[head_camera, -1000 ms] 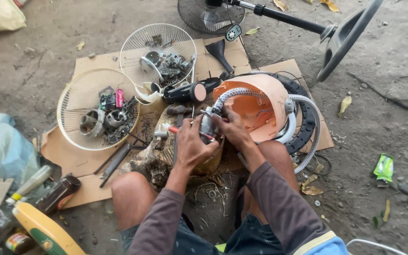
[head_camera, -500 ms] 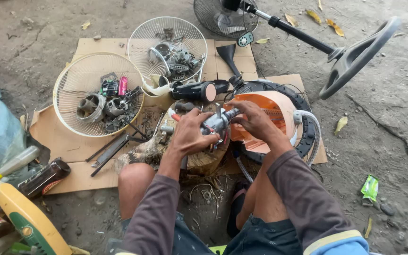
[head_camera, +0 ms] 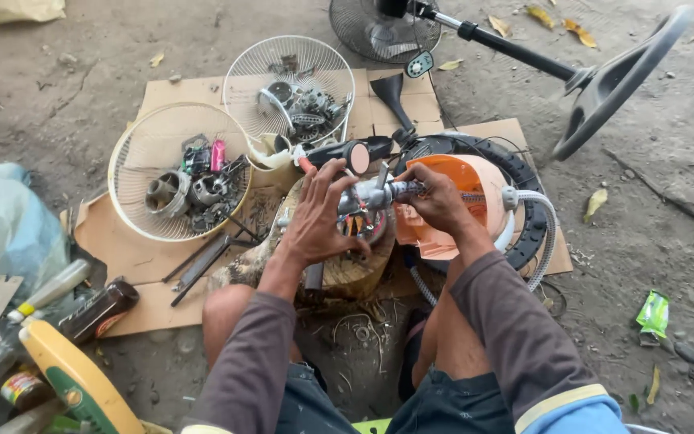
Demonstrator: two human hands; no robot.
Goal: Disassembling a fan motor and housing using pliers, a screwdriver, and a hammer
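Grey metal part (head_camera: 371, 195) in my hands. Orange housing (head_camera: 443, 201) beside it. Cream grille (head_camera: 174, 170) and white grille (head_camera: 291, 88) on brown cardboard (head_camera: 134, 257). My sleeves grey-brown.

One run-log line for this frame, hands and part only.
left hand: grips metal part | right hand: holds its other end | under it: wood stump | beside: orange housing

Bare, dusty ground (head_camera: 668, 233) carries everything, with flattened cardboard sheets (head_camera: 134, 261) spread over its middle. On the cardboard lie two round wire fan guards (head_camera: 134, 173) holding small metal parts, a wood stump (head_camera: 347, 269), loose metal rods (head_camera: 198, 265) and an orange housing (head_camera: 455, 193) ringed by a black tyre (head_camera: 524, 173). Straight on the dirt lie a black fan stand (head_camera: 604, 80), dry leaves (head_camera: 596, 202), a green wrapper (head_camera: 654, 313) and bottles (head_camera: 98, 309) at the left edge.
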